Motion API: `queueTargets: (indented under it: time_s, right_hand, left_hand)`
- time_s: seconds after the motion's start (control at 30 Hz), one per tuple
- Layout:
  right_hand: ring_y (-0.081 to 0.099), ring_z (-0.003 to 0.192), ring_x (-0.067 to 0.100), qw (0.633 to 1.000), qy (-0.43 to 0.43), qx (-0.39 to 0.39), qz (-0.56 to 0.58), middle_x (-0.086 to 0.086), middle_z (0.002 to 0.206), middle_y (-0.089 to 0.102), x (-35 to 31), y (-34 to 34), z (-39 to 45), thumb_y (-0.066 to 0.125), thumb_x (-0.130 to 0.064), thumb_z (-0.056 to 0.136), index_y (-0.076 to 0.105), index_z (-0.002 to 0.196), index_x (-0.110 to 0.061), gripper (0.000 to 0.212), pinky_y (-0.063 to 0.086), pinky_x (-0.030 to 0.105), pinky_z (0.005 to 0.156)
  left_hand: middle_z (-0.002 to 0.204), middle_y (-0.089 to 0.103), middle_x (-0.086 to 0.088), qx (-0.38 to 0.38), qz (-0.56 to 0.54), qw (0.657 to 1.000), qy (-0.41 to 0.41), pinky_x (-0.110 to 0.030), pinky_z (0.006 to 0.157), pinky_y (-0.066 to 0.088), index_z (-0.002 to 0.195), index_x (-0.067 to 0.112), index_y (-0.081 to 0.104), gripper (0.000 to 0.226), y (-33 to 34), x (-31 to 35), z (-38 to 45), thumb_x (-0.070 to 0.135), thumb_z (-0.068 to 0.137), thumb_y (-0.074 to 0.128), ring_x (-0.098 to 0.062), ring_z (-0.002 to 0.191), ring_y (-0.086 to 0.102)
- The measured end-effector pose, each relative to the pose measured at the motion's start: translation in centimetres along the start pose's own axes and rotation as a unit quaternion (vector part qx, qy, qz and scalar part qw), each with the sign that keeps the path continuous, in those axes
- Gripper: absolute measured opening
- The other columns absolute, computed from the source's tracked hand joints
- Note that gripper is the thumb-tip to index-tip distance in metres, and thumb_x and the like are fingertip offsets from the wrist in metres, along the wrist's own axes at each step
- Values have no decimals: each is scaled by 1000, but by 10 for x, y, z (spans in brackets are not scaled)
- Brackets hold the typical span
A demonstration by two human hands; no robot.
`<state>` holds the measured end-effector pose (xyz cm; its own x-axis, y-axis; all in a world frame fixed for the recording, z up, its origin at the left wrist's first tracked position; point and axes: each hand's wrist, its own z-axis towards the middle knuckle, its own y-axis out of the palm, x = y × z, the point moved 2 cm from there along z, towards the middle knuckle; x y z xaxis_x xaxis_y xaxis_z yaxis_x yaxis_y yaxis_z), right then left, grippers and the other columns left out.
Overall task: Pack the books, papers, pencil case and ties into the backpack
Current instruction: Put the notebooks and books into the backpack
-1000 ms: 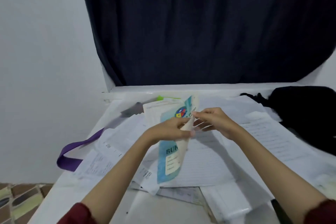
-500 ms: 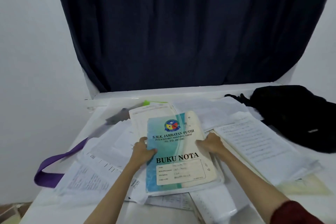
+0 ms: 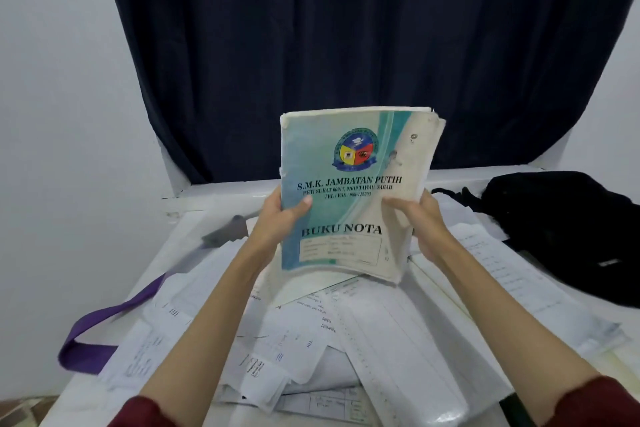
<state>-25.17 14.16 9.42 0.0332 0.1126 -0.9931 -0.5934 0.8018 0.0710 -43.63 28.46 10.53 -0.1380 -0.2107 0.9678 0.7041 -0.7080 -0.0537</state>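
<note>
**Notebook lifted, backpack waiting at the right edge**

At the centre of the frame, a worn notebook (image 3: 356, 191) with a teal and cream cover, printed "BUKU NOTA", stood nearly upright, held clear above the litter of sheets below it. The left hand (image 3: 277, 218) gripped its left edge, thumb pressed flat on the cover and the fingers hidden behind. The right hand (image 3: 420, 224) held the opposite edge, fingers curled round the frayed pages with the thumb across the front. Both holds looked firm and close on the book.

Below and around the hands, loose papers (image 3: 398, 333) covered most of the white table (image 3: 194, 218), overlapping in no order. A purple tie (image 3: 104, 326) trailed off the table's edge in the lower left of the frame. A grey object (image 3: 227, 230) lay at centre left; what it was could not be told. The black backpack (image 3: 568, 229) sat at the right edge of the frame, well apart from the book, and its opening could not be made out from this angle.

By the look of things, the step in hand was the packing of the first book, with the papers and tie yet untouched. The next move would call for carrying the notebook rightward to the backpack, and probably freeing one hand to find and spread the opening. The soft, dog-eared pages could catch on the way in.
</note>
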Motion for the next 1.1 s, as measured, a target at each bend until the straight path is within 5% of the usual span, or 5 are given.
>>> queueTargets:
  time_s: [0.2, 0.63, 0.77, 0.9, 1.1]
  right_hand:
    - [60, 79, 8, 1000, -17, 0, -14, -6, 88, 64, 5, -4, -8, 73, -9, 78, 58, 104, -16, 31, 45, 20, 60]
    - [64, 86, 10, 999, -4, -29, 14, -2, 102, 66, 19, -10, 4, 75, -24, 78, 53, 114, -17, 42, 50, 18, 61]
    - [65, 96, 16, 998, -5, -7, -54, -6, 103, 70, 44, 2, 2, 79, -44, 68, 58, 112, -29, 51, 53, 36, 82]
    - [64, 98, 15, 997, -2, 3, -82, -11, 99, 70, 44, -1, 5, 76, -52, 60, 60, 106, -33, 53, 51, 42, 90]
    - [62, 99, 16, 996, -12, 11, -88, -12, 97, 66, 47, 2, 5, 71, -25, 78, 52, 113, -29, 40, 49, 39, 90]
  left_hand:
    - [115, 69, -4, 32, -14, 999, -34, -35, 84, 56, 121, 11, 58, 37, -3, -30, 2, 15, 86, 67, -19, 100, 68]
    - [111, 70, -1, 27, 0, 997, -73, -43, 89, 54, 118, 14, 60, 58, 5, -46, 16, 36, 66, 75, -22, 101, 67]
    - [98, 70, 3, 70, -12, 993, -89, -33, 78, 55, 100, 22, 63, 27, 15, -56, 15, 26, 76, 75, -21, 95, 67]
    - [101, 70, 2, 61, -3, 993, -103, -29, 76, 54, 107, 19, 63, 33, 13, -58, 15, 27, 78, 75, -20, 97, 66]
    - [94, 67, 6, 66, 9, 992, -104, -29, 74, 53, 101, 21, 61, 27, 15, -54, 11, 16, 79, 75, -21, 95, 65]
